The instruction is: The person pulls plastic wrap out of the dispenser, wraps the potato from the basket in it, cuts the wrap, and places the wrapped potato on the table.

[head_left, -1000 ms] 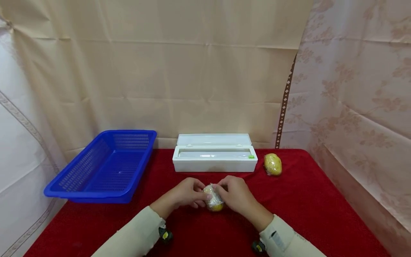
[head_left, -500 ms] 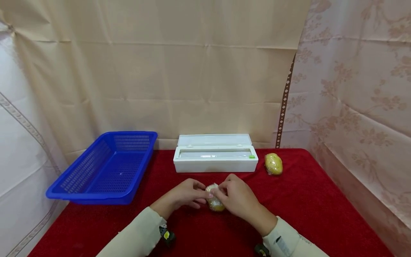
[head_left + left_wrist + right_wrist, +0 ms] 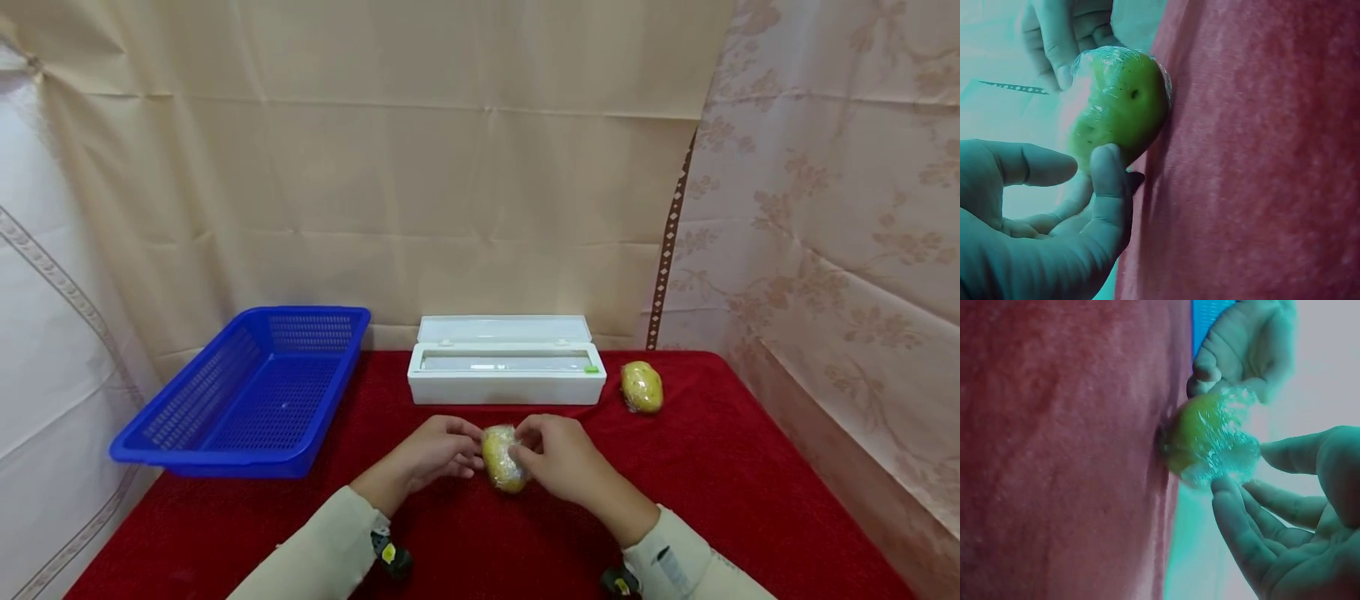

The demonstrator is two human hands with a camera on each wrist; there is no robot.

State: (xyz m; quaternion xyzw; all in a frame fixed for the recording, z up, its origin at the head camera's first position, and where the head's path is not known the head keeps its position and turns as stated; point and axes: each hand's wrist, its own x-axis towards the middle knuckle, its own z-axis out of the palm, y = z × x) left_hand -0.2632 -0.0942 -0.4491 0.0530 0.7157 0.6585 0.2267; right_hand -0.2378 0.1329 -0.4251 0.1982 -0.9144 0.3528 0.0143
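A potato [image 3: 501,458] wrapped in crinkled cling film sits between the two hands on the red cloth. My right hand [image 3: 562,460] holds its right side; thumb and fingertips pinch the filmed surface, as the right wrist view [image 3: 1291,519] also has it. To the left, my left hand [image 3: 431,457] lies with loosely bent fingers close beside the potato. In the left wrist view its thumb tip overlaps the potato's [image 3: 1125,100] lower edge, and whether it touches is hard to tell. A second wrapped potato [image 3: 642,387] rests at the back right.
Behind the hands stands a white cling film box [image 3: 507,387] with its lid raised and a green slider at its right end. A blue plastic basket [image 3: 300,457] occupies the left side. Red cloth [image 3: 720,500] covers the table, with curtains [image 3: 480,183] hanging behind.
The potato has turned, so more yellow skin faces the head camera. My left fingers have drawn back from its top, while my right hand has shifted slightly right.
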